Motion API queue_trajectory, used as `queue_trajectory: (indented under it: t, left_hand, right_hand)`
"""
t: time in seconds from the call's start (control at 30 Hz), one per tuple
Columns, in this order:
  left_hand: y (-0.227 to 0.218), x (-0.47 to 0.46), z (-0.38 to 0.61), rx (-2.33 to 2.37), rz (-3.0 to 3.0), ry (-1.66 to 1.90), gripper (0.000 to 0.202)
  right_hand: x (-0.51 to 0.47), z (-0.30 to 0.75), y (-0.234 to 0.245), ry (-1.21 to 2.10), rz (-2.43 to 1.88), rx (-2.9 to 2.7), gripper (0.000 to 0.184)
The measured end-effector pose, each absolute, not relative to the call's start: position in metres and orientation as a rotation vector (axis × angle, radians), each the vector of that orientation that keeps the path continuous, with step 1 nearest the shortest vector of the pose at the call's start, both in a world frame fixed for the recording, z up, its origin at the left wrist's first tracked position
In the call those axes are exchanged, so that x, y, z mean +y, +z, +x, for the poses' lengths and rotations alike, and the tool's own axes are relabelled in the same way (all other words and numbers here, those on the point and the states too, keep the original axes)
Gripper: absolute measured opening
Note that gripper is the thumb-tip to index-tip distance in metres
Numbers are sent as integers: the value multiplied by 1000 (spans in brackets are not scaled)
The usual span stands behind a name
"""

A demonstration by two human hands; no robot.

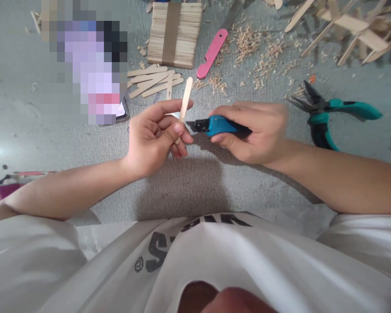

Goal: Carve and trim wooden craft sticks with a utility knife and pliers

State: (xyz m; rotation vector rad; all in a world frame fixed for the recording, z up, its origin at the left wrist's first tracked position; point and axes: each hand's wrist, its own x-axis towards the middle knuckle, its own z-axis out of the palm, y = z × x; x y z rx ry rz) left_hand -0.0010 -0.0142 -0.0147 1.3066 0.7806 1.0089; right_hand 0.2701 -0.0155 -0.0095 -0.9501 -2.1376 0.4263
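Observation:
Between the thumb and fingers of my left hand point(156, 134) is a wooden craft stick point(186, 98), tilted slightly right at its rounded top. My right hand point(257, 130) is closed around a utility knife point(221, 125) with a blue and black handle. Its dark blade points left and sits close beside the stick, near my left thumb; whether it touches the wood I cannot tell. Beyond my left hand lies a loose pile of craft sticks point(154, 80). A pink-handled cutter point(212, 54) rests further away, its blade pointing up and right.
A banded bundle of craft sticks point(185, 34) lies at the back. Wood shavings point(247, 41) are scattered right of it. Teal and black pliers point(322, 106) lie open at the right, below a structure of glued sticks point(355, 28). A blurred-out patch covers the upper left, beside a phone's edge point(123, 111).

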Motion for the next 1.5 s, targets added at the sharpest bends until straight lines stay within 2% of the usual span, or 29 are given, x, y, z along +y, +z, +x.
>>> queue_trajectory:
  t: [0.1,0.3,0.57,0.83,1.0,1.07,1.23,1.37,1.5]
  left_hand:
    - [-18,-13,-1,757,1304,1014,48]
    - [-22,-12,-1,725,1302,1014,48]
    - [-20,-12,-2,757,1314,981,55]
    - [-10,-27,0,766,1404,1048,42]
    - [-9,-36,2,804,1459,1138,33]
    - [-9,-37,2,807,1466,1161,33]
    - [-7,-29,1,815,1444,1086,28]
    - [-6,-23,3,826,1405,1143,22]
    - [-5,-24,6,865,1391,1174,6]
  right_hand:
    - [-15,271,-9,418,-950,-2148,32]
    - [-14,271,-9,376,-973,-2174,40]
    - [-14,270,-8,374,-969,-2171,43]
    - [-21,269,1,542,-1074,-2212,53]
    - [-24,263,4,631,-904,-2146,36]
    - [-24,263,7,744,-913,-2128,35]
    - [-16,269,12,1018,-976,-2094,43]
    - [-10,274,14,979,-909,-2144,49]
    - [-12,272,9,963,-783,-2136,52]
